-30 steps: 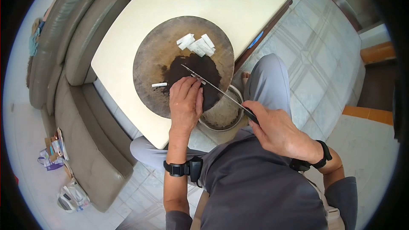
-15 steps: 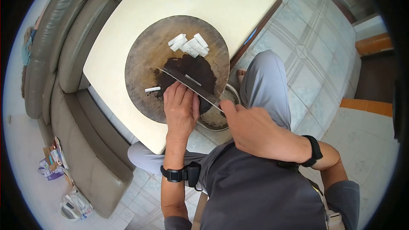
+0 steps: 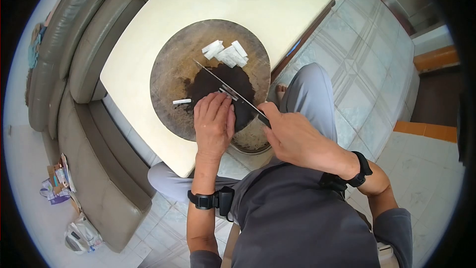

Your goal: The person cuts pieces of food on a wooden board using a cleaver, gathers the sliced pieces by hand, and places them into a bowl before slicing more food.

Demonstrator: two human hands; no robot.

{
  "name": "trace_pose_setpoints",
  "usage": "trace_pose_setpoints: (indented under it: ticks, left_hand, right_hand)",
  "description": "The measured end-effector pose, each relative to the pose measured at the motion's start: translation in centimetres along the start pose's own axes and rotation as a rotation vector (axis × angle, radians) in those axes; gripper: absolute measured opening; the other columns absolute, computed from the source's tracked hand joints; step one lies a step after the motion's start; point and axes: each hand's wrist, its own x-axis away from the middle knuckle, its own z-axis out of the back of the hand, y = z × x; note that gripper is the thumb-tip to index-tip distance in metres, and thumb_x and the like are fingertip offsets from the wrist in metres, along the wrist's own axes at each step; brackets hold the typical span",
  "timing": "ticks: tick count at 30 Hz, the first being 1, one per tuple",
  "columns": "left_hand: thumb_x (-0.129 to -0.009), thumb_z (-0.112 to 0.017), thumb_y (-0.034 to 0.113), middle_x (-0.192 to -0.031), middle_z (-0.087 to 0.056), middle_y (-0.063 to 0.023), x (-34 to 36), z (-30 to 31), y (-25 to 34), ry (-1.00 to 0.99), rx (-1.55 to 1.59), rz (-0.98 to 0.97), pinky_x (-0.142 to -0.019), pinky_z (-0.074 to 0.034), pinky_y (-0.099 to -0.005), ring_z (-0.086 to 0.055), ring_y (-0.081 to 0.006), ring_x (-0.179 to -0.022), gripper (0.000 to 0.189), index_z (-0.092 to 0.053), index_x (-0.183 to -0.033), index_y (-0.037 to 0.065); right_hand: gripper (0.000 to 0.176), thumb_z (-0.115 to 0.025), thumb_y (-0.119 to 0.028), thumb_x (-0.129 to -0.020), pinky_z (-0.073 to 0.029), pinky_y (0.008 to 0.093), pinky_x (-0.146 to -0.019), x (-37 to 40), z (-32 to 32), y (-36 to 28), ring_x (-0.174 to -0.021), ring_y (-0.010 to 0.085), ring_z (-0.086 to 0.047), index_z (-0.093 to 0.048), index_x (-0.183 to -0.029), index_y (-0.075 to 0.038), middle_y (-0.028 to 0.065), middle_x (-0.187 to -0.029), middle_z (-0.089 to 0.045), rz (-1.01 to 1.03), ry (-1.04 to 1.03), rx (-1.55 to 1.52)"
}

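On the cream worktop (image 3: 148,34) lies a round brown wooden chopping board (image 3: 168,64). The right hand (image 3: 292,139) has its grip closed on the handle of a long steel knife (image 3: 223,85). The left hand (image 3: 214,124) lies open, its fingertips pressing a small white piece (image 3: 229,92) beside the blade. A heap of cut white pieces (image 3: 225,53) lies beyond, and one white strip (image 3: 181,101) lies apart, so the cutting seems partly done.

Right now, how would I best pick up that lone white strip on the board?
Pinch the lone white strip across its narrow middle, from above and the left: it lies flat on the board, with the left hand close on its right.
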Motion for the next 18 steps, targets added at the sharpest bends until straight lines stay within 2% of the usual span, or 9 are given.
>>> trace_pose_setpoints:
  ticks: [7,17,18]
  left_hand:
    - [-0.077,-0.069,0.000,-0.104,-0.065,-0.0114,-0.1,0.1,0.2,0.006,-0.001,0.000,-0.091,-0.046,-0.0417,-0.060,-0.0311,-0.104,0.021,-0.068,-0.098,0.000]
    - [-0.077,-0.070,0.002,-0.107,-0.064,-0.0110,0.2,0.0,-0.2,-0.016,0.021,0.010,-0.094,-0.044,-0.0444,-0.059,-0.0309,-0.106,0.026,-0.068,-0.103,-0.001]
    - [-0.077,-0.070,0.002,-0.107,-0.064,-0.0112,0.3,0.0,-0.2,-0.016,0.023,0.011,-0.094,-0.044,-0.0443,-0.059,-0.0309,-0.106,0.026,-0.068,-0.102,-0.001]
  right_hand:
    - [0.024,-0.054,-0.003,-0.086,-0.044,0.0510,-0.055,1.0,0.7,0.1,-0.061,0.0448,-0.059,-0.040,-0.102,0.007,0.0231,-0.060,-0.057,0.010,-0.053,-0.013]
    - [0.023,-0.055,-0.002,-0.084,-0.045,0.0515,-0.058,0.6,0.8,1.0,-0.065,0.0448,-0.060,-0.040,-0.100,0.005,0.0235,-0.062,-0.058,-0.001,-0.066,-0.033]
    - [0.028,-0.054,-0.003,-0.087,-0.043,0.0513,-0.058,0.4,0.6,1.2,-0.066,0.0447,-0.059,-0.039,-0.109,0.004,0.0230,-0.063,-0.057,0.024,-0.064,-0.039]
